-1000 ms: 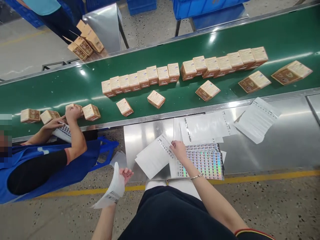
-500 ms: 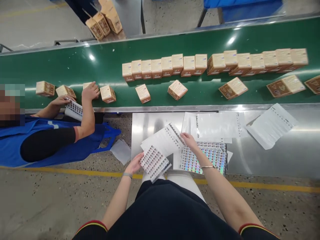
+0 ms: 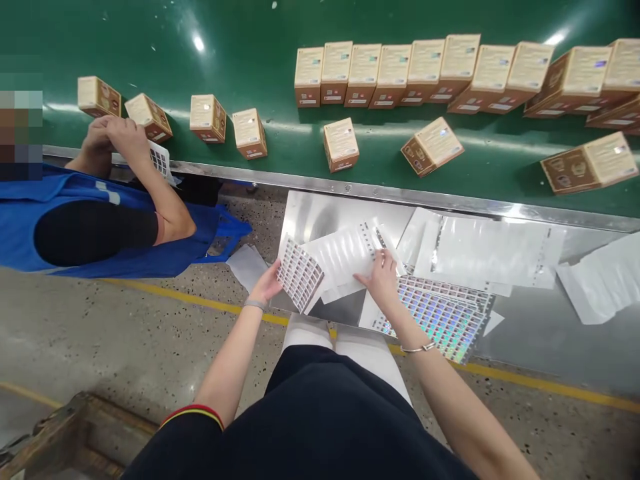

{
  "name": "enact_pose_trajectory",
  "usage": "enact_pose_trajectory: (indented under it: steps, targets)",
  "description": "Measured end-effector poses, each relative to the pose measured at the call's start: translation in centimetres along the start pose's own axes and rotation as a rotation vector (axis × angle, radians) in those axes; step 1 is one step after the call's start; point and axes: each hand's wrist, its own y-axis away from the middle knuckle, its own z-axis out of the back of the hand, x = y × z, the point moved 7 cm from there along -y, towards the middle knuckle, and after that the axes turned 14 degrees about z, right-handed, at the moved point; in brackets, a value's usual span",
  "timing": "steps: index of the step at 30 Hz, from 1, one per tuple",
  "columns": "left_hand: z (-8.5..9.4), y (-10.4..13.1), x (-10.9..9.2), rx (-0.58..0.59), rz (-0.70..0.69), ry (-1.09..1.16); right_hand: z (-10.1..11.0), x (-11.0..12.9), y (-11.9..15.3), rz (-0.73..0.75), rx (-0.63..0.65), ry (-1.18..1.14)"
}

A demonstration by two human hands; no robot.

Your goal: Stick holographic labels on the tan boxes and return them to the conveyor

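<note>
My left hand (image 3: 267, 283) is closed on the edge of a sticker sheet (image 3: 300, 275) with rows of small printed labels, tilted above the steel table. Beside it, a white backing sheet (image 3: 340, 257) lies rippled, with dark marks along its far right end. My right hand (image 3: 383, 283) grips that white sheet near its lower right edge, thumb apart from the fingers. Under my right wrist, a stack of shiny holographic sticker sheets (image 3: 440, 317) rests on the table. More white sheets (image 3: 495, 250) in clear wrap lie behind the stack.
The green conveyor belt (image 3: 240, 53) runs beyond the steel table (image 3: 315, 207), carrying several brown cartons (image 3: 341, 143) in a row and scattered singly. A co-worker in a blue vest (image 3: 100, 227) works at left beside a blue stool (image 3: 230, 230). A wooden crate (image 3: 75, 433) stands lower left.
The view has shifted nearer the belt. My right hand has moved from pinching the white sheet's end to gripping its lower edge. The sticker sheet in my left hand has turned and tilted.
</note>
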Motion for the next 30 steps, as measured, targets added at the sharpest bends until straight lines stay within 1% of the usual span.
enact_pose_trajectory:
  steps: [4,7,9,12,14,16,17,19,22,23,25,27,28,30]
  targets:
    - [1.2,3.2,-0.1,0.05,-0.059,0.017,-1.3,-0.3,-0.5,-0.082,0.016,0.083]
    - [2.4,5.1,0.7,0.054,-0.048,0.01,-1.4,0.3,-1.1,-0.065,0.046,0.1]
    - [3.0,5.8,1.5,0.049,-0.023,-0.002,-1.4,1.2,-1.1,-0.022,0.053,0.102]
    - [3.3,6.2,2.7,0.042,-0.007,-0.021,-2.0,3.3,-0.4,0.063,0.053,0.091]
    - [3.2,5.9,3.4,0.03,0.007,-0.038,-2.5,4.4,0.2,0.105,0.05,0.081]
    - [3.0,5.1,4.0,0.011,0.047,-0.063,-2.5,4.7,0.6,0.114,0.03,0.079]
    - [2.9,4.6,4.4,-0.002,0.073,-0.079,-2.2,4.4,0.7,0.1,0.007,0.083]
    - [2.8,3.7,4.9,-0.031,0.123,-0.113,-0.6,2.9,0.5,0.032,-0.069,0.108]
    - [2.5,2.8,5.4,-0.066,0.164,-0.156,2.7,-0.5,-0.3,-0.113,-0.188,0.154]
    - [2.4,2.6,5.4,-0.074,0.168,-0.165,3.7,-1.5,-0.7,-0.144,-0.203,0.156]
    - [2.3,2.4,5.4,-0.084,0.164,-0.174,5.6,-2.7,-1.7,-0.154,-0.195,0.134]
    - [2.1,2.3,5.3,-0.084,0.15,-0.17,7.6,-2.8,-2.8,-0.114,-0.183,0.1]
    - [2.1,2.2,5.3,-0.08,0.142,-0.165,8.8,-2.3,-3.2,-0.086,-0.189,0.084]
    - [2.0,1.9,5.1,-0.061,0.132,-0.15,11.5,-0.8,-3.6,-0.025,-0.225,0.056]
